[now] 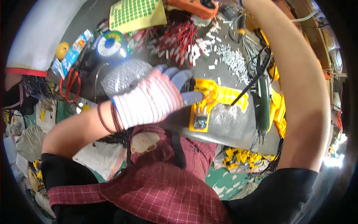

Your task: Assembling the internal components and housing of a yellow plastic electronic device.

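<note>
My left hand point(149, 97), in a striped glove with grey-blue fingertips, grips the left end of a yellow plastic housing point(227, 95) between thumb and fingers. The housing is T-shaped and lies on the dark worktop, thin wires and a dark block with a metallic part in its near arm. My right forearm point(298, 82) stretches up along the right side; its hand lies past the upper edge. Below that wrist is a soldering iron point(241, 28) with an orange and black handle. A dark cable point(255, 78) slants down to the housing's right part.
A green tool point(264, 104) stands right of the housing, near more yellow shells point(278, 112). Behind lie red-wired parts point(179, 39), small pale pieces point(233, 59), a yellow sticker sheet point(138, 15) and an orange device point(197, 7). A solder spool point(110, 44) sits left.
</note>
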A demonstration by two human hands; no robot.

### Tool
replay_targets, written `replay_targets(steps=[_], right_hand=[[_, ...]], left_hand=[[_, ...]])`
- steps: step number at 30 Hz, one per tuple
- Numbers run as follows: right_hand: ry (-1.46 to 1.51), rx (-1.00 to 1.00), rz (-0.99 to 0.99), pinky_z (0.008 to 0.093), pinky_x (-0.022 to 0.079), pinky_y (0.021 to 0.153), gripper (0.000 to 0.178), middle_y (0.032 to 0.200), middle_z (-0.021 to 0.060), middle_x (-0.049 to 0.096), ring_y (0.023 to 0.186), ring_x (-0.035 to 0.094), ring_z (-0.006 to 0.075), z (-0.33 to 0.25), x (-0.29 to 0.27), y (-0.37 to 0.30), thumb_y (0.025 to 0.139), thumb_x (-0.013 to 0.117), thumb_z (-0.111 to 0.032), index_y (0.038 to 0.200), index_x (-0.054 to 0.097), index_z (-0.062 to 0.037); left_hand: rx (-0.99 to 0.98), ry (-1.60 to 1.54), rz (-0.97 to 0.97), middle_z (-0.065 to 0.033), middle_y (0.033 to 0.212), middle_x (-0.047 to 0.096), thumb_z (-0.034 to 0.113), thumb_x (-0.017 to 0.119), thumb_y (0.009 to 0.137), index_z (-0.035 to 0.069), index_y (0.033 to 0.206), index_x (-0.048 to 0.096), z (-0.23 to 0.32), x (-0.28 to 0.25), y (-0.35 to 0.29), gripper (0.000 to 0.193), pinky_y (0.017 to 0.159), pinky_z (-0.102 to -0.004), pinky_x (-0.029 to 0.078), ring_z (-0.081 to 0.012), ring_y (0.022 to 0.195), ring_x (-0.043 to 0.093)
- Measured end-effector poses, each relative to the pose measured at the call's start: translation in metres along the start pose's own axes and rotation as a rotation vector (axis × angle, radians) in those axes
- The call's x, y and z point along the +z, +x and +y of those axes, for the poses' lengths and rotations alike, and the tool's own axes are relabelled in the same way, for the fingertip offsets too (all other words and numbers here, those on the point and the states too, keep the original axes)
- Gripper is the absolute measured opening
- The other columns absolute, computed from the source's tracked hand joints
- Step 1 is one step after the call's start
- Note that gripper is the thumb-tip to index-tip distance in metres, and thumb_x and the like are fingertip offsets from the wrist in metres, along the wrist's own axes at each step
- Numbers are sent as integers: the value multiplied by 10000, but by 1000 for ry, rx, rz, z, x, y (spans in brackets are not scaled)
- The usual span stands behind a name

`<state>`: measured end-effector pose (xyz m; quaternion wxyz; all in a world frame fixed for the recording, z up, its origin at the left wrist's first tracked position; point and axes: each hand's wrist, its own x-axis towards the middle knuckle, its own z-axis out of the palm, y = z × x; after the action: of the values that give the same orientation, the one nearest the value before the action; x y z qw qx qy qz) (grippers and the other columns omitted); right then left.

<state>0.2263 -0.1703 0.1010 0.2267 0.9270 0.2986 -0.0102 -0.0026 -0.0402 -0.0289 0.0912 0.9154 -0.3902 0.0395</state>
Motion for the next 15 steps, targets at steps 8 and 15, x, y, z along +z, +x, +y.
replay_targets(steps=[8,15], right_hand=[[13,-18,107,421,564,782,243,954,154,725,941,703,324,-6,20,24,760,671,-111,998,717,-98],[-78,1,165,447,567,703,212,939,110,749,869,736,282,-15,19,12,838,658,-132,1025,751,-95]], left_hand=[[-219,-356,363,-72,1067,575,277,754,702,124,1152,651,66,-2,-23,486,796,-409,472,-274,931,567],[-281,-388,548,-80,1049,556,239,805,721,123,1149,642,80,51,-20,473,813,-419,476,-283,951,569]])
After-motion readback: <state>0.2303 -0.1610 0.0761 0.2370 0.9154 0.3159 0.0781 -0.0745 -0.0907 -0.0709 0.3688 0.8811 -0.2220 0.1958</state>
